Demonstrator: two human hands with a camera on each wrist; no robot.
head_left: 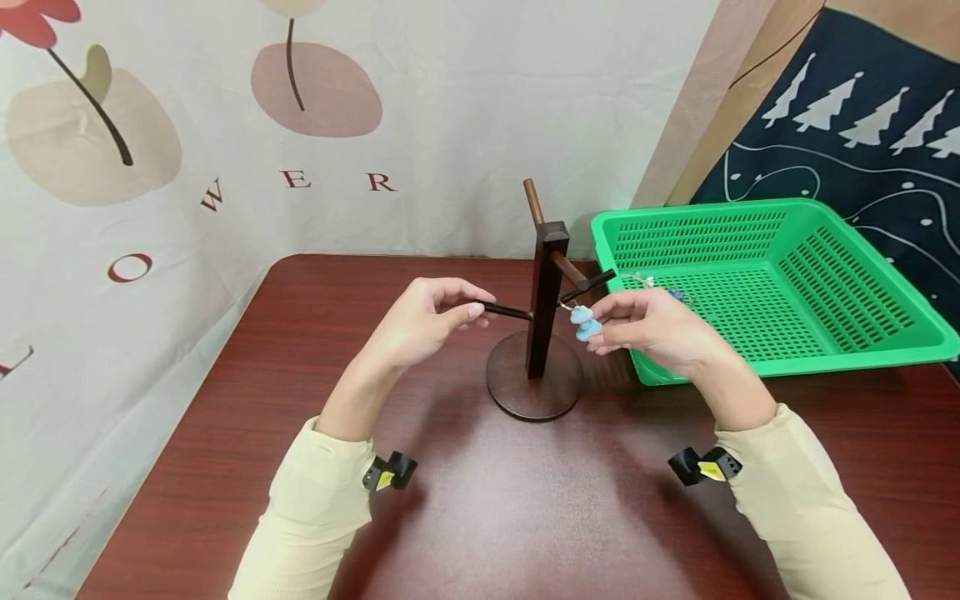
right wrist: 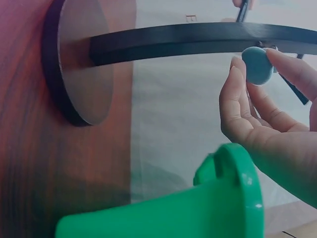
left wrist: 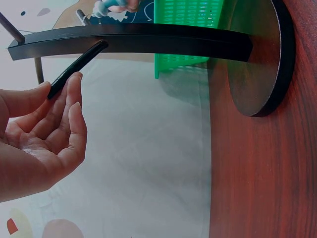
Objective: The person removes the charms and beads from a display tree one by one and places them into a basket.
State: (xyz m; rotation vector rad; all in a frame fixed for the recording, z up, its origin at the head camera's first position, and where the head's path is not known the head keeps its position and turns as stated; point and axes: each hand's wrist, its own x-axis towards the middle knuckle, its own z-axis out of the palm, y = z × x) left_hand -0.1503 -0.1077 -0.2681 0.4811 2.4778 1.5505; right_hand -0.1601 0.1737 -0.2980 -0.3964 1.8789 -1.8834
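Observation:
A dark wooden stand (head_left: 542,333) with a round base and several pegs stands upright on the table. In the head view my left hand (head_left: 420,325) pinches the outer end of its left peg (head_left: 512,312) between thumb and fingers. On the other side of the post, my right hand (head_left: 660,329) holds a small light blue keychain charm (head_left: 584,323). A thin chain or ring runs from the charm towards the right peg (head_left: 596,283); whether it loops around that peg I cannot tell. The right wrist view shows the charm (right wrist: 257,65) as a rounded blue-green piece between thumb and fingers.
A green plastic basket (head_left: 795,367) sits at the right, close behind my right hand. A few small trinkets (head_left: 675,293) lie inside its left end. The reddish-brown table (head_left: 480,517) meets a printed cloth (head_left: 465,125) at the back.

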